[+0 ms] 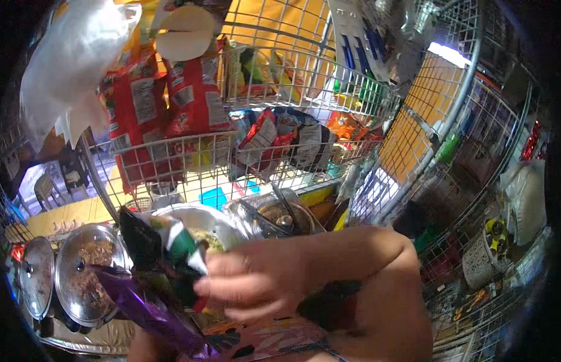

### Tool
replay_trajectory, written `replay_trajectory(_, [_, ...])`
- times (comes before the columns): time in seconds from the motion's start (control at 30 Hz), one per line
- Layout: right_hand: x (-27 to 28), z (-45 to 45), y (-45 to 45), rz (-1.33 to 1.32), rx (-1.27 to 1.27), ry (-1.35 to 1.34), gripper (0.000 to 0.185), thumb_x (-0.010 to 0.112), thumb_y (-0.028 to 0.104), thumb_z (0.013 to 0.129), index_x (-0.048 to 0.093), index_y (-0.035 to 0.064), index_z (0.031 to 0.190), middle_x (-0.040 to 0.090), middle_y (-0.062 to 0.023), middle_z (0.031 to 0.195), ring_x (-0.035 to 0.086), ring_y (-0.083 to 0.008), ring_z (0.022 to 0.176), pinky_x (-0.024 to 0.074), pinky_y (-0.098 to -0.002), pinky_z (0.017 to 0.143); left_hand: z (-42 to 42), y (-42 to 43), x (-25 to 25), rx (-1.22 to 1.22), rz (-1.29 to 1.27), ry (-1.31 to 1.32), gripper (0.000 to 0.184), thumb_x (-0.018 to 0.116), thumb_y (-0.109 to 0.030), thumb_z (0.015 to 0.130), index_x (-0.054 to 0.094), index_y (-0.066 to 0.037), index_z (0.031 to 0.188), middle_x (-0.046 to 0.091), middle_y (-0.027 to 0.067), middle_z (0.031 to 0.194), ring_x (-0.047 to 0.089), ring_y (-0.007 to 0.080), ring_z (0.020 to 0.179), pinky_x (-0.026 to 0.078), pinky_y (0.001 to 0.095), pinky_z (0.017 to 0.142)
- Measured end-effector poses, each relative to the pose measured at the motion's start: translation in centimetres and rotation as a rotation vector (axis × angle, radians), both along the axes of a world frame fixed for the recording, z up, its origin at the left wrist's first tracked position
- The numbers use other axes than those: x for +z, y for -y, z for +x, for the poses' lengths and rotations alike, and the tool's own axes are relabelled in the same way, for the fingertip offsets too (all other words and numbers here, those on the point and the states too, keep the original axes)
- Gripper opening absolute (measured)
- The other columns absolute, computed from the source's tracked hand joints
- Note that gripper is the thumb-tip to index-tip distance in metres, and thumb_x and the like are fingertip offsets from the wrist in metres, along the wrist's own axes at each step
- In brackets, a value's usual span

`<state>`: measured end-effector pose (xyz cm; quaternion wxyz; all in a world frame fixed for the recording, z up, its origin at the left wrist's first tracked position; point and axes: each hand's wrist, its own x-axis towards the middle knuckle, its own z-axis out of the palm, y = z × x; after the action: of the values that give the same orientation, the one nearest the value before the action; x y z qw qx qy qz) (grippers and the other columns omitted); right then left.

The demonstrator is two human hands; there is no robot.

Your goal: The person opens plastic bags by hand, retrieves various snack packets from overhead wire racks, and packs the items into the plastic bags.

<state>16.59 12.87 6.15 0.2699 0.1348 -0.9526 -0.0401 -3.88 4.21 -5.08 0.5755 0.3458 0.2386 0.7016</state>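
Observation:
My right hand [247,283] reaches in from the right, somewhat blurred, with its fingers curled against a dark green and black snack packet [172,247]. The packet stands tilted, with a white patch near my fingertips. Just below it is a shiny purple foil packet [150,314], slanting down toward my body. Part of my left arm [149,347] shows at the bottom edge behind the purple packet. The fingers of my left hand are hidden, so I cannot see what they grip.
Glass-lidded pots [90,274] of food stand at the left, and a large metal pot [202,220] lies behind my hand. A wire rack [280,90] with red snack packets [138,99] rises ahead. A white plastic bag [75,66] hangs upper left; a perforated basket [479,265] hangs right.

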Motion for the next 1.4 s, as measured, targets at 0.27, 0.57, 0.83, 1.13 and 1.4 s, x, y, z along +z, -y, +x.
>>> replay_trajectory(0.27, [2.5, -0.8, -0.8, -0.176, 0.323, -0.247, 0.023, 0.07, 0.024, 0.085, 0.062, 0.0067, 0.098, 0.061, -0.0167, 0.119, 0.064, -0.0351, 0.1, 0.0546, -0.0433, 0.077, -2.7, 2.5, -4.6, 0.246, -0.112, -0.036, 0.083, 0.079, -0.038, 0.079, 0.041, -0.002, 0.143, 0.047, 0.021, 0.143, 0.055, 0.0346, 0.123, 0.05, 0.0515, 0.098])
replay_trajectory(0.57, [22.0, 0.9, -19.5, -0.248, -1.013, -0.227, 0.052, 0.073, 0.031, 0.086, 0.058, 0.0074, 0.13, 0.068, -0.0118, 0.117, 0.064, -0.0195, 0.102, 0.0532, -0.034, 0.084, -8.0, 7.6, -8.9, 0.471, -0.129, 0.113, 0.082, 0.078, -0.037, 0.079, 0.04, -0.002, 0.143, 0.048, 0.0204, 0.142, 0.055, 0.0341, 0.123, 0.05, 0.051, 0.098])
replay_trajectory(0.83, [24.6, -1.5, -25.9, 0.184, -1.374, 0.724, 0.053, 0.06, 0.019, 0.093, 0.044, 0.0083, 0.143, 0.048, -0.0123, 0.147, 0.047, -0.0254, 0.132, 0.0378, -0.0422, 0.11, -7.3, 9.0, -10.9, 0.454, -0.087, 0.191, 0.081, 0.077, -0.036, 0.08, 0.04, -0.002, 0.143, 0.049, 0.02, 0.141, 0.055, 0.0337, 0.122, 0.05, 0.0506, 0.098])
replay_trajectory(1.13, [24.0, 7.0, -22.6, -0.633, -1.269, 0.189, 0.024, 0.061, 0.005, 0.086, 0.071, 0.01, 0.108, 0.071, -0.002, 0.09, 0.061, -0.0121, 0.074, 0.0522, -0.0317, 0.062, -7.0, 9.8, -10.5, 0.414, -0.004, 0.224, 0.08, 0.076, -0.035, 0.08, 0.039, -0.002, 0.143, 0.049, 0.0194, 0.14, 0.055, 0.0333, 0.122, 0.05, 0.0502, 0.099])
replay_trajectory(1.4, [25.6, 12.4, -36.0, -1.235, -0.578, -0.506, 0.014, 0.06, 0.012, 0.088, 0.07, 0.0027, 0.092, 0.071, -0.0086, 0.087, 0.066, -0.0205, 0.068, 0.0553, -0.0379, 0.062, -6.9, 12.5, -11.0, 0.436, 0.029, 0.244, 0.078, 0.075, -0.034, 0.081, 0.039, -0.002, 0.143, 0.05, 0.0189, 0.139, 0.056, 0.0329, 0.121, 0.05, 0.0497, 0.099])
